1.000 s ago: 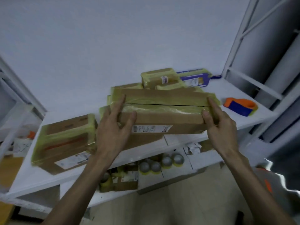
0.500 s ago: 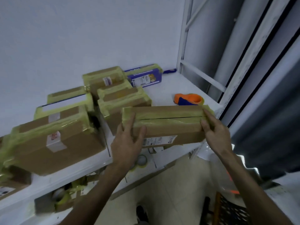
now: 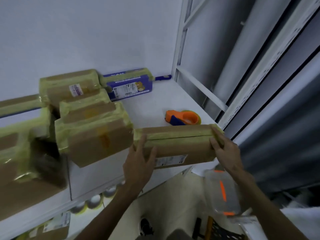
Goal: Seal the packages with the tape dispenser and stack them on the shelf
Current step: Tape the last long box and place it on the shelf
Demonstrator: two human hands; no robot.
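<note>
Brown package (image 3: 180, 144), orange-blue tape dispenser (image 3: 182, 117)

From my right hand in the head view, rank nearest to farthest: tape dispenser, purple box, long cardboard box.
1. long cardboard box, gripped by the right hand, at the front.
2. tape dispenser, just behind it.
3. purple box, far back, to the left.

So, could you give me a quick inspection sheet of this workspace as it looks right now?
Surface: white shelf, carrying parcels.
Job's things: long package, taped, held at the shelf's front edge; tape dispenser lying behind it; taped boxes to its left.
Clutter: blue box at the back; tape rolls on the lower shelf.
Hands: left hand and right hand grip the long package's ends.
Cables: nothing seen.
Surroundings: white wall, shelf frame, clear container below.
</note>
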